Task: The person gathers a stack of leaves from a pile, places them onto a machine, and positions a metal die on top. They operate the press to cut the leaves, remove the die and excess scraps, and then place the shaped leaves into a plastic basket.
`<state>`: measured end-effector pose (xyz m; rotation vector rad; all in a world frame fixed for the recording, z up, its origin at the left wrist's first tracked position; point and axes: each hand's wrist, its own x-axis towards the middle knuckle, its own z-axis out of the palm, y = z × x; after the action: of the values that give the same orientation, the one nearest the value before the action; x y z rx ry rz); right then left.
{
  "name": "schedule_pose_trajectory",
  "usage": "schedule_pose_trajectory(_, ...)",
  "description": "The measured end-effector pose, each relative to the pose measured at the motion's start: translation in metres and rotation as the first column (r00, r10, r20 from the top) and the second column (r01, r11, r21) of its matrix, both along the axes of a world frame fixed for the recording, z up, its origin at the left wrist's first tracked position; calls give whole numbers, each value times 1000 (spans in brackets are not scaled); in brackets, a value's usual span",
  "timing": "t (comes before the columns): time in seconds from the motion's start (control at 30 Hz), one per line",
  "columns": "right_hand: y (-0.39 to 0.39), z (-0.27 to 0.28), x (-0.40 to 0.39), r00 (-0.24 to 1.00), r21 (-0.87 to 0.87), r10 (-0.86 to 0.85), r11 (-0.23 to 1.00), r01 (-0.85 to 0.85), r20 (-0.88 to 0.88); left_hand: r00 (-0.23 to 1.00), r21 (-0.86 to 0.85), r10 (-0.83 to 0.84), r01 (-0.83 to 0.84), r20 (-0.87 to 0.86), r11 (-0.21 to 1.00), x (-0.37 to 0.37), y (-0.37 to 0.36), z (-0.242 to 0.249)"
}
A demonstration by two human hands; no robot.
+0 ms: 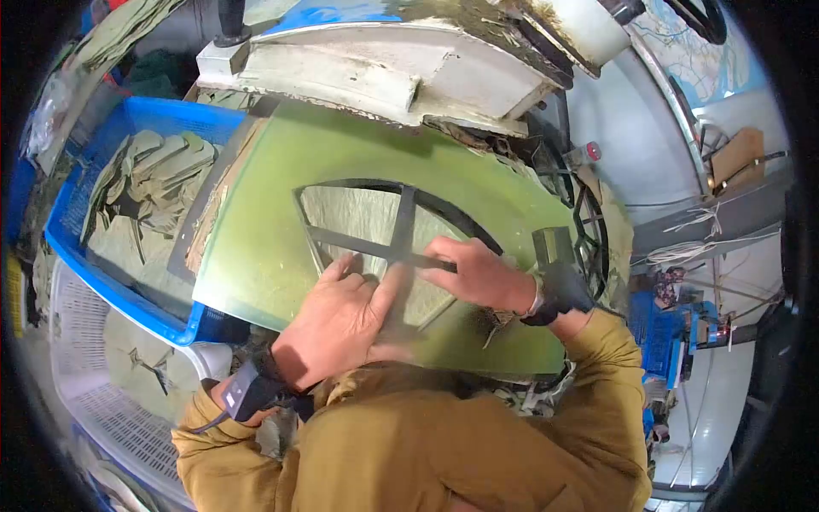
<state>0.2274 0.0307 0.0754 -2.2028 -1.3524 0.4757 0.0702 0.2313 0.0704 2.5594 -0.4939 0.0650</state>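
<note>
A dark cutting die (406,218), with a curved outer edge and crossing flat bars, lies on the green cutting board (264,179) in front of me. Pale grey-green sheet material (350,209) shows through its openings. My left hand (337,320) rests at the near side of the die, fingers spread, thumb and fingertips touching around the lower bar. On the right, my right hand (482,273) has its fingers closed round the end of the crossbar. The near corner of the die is partly hidden by my hands.
Beyond the board stands a worn white machine head (358,64). A blue crate (64,218) at left holds several cut pieces (162,171); below it is a white basket (72,341). Another dark frame (589,226) and a small block (554,246) lie right.
</note>
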Motion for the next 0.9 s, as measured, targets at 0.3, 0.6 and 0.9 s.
schedule_pose_trajectory(0.3, -4, -10, -10, 958, 200, 71, 980, -15, -278, 465, -697, 568, -653, -679, -297, -101, -49, -58)
schedule_pose_trajectory(0.6, -15, -1, -3, 980, 149, -51, 986, 81, -192, 621, -676, 362, -394, -696, -623, -115, -79, -60)
schedule_pose_trajectory(0.9, -72, -24, 97, 949, 316, -139, 948, 44, 283, 524, -622, 403, -355, -750, -698, -181, -61, -80)
